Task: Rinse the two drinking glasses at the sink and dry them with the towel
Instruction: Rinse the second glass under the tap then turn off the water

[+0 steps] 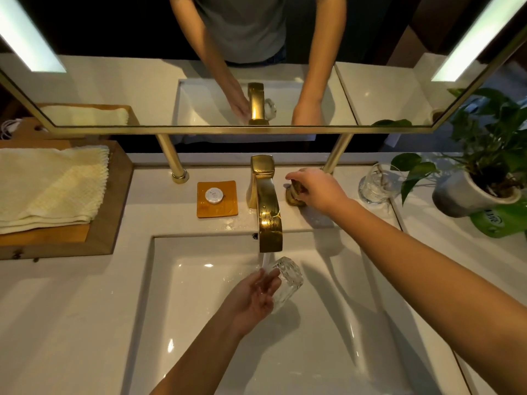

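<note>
My left hand (253,297) holds a clear cut drinking glass (288,280) tilted on its side under the gold faucet (268,206), where a thin stream of water falls onto it. My right hand (316,189) is closed on the gold tap handle (293,195) to the right of the faucet. A second drinking glass (376,183) stands upright on the counter at the right, beside the plant. A folded pale yellow towel (48,186) lies on a wooden tray (111,212) at the left.
The white sink basin (205,323) fills the lower middle. An orange soap dish (217,198) with a wrapped round soap sits left of the faucet. A potted plant (479,189) and a green packet (502,223) crowd the right counter. A mirror on gold posts hangs behind.
</note>
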Demonstrator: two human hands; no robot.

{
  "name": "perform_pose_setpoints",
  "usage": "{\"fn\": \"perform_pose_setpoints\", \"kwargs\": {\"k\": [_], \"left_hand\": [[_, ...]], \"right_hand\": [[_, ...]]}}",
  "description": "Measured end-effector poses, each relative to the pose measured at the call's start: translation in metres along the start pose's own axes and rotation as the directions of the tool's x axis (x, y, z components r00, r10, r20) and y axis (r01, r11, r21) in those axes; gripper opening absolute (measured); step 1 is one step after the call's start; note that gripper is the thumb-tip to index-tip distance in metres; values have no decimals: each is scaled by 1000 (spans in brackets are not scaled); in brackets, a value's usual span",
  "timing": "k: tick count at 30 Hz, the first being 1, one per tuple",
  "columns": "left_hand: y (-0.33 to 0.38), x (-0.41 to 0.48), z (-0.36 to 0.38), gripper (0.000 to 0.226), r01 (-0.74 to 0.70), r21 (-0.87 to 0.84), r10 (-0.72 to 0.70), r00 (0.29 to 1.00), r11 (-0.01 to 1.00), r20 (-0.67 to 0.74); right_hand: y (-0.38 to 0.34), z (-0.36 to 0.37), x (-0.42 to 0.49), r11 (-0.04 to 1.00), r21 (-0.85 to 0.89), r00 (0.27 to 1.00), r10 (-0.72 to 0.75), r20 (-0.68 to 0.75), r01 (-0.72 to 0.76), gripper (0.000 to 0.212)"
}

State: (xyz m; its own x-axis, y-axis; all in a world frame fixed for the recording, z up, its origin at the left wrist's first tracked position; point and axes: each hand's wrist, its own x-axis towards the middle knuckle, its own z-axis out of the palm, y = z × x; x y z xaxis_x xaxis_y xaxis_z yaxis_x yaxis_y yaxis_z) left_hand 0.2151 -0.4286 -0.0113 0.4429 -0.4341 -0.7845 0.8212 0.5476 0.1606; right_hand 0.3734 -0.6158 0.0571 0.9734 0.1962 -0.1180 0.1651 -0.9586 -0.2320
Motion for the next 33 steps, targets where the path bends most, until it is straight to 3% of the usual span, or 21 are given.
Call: {"fn": "perform_pose_setpoints", "kwargs": {"k": [8,10,12,15,18,21,23,26,28,30,31,33], "left_hand": [[-8,-4,-2,38,58,-71,-59,998,996,-10],[-11,-12,0,31,80,-57,-81,997,995,-13],[-15,-16,-2,21,96,-51,-98,994,994,-45],[-19,-20,-12,7,85,-86,-91,993,993,-77],[-23,-28,-16,15,51,-76,-58,995,996,-82],[-30,-35,-9,13,15,-106,-26,994,994,-105],[-37,-40,-8,18,8,-105,-16,997,994,-79],[-46,-39,-15,43,-2,-72,0,1000,997,-30],[-50,-44,-10,30,-25,31,25,1000,999,-1],[-55,-50,0,14,-102,253,116,992,962,-42],[-58,-54,8,17,-143,410,182,981,901,-59],[-67,-59,23,15,-239,710,332,943,662,7]], "right_hand": [[-1,6,-2,996,24,992,92,-89,-90,51],[-6,10,-9,991,100,987,106,-117,-94,51],[-10,19,-26,948,301,979,148,-137,-102,53],[-15,30,-73,767,635,984,165,-64,-87,47],[-25,39,-131,624,748,974,111,199,-224,33],[-40,46,-174,630,736,944,-11,329,-249,48],[-50,48,-194,636,751,938,-121,326,-179,63],[-55,49,-211,661,740,952,-131,275,-123,63],[-50,50,-216,725,681,964,-96,248,-103,58],[-42,53,-222,773,626,957,-91,275,-107,55],[-38,55,-226,782,611,948,-94,305,-119,54],[-29,60,-233,784,603,932,-94,349,-146,54]]}}
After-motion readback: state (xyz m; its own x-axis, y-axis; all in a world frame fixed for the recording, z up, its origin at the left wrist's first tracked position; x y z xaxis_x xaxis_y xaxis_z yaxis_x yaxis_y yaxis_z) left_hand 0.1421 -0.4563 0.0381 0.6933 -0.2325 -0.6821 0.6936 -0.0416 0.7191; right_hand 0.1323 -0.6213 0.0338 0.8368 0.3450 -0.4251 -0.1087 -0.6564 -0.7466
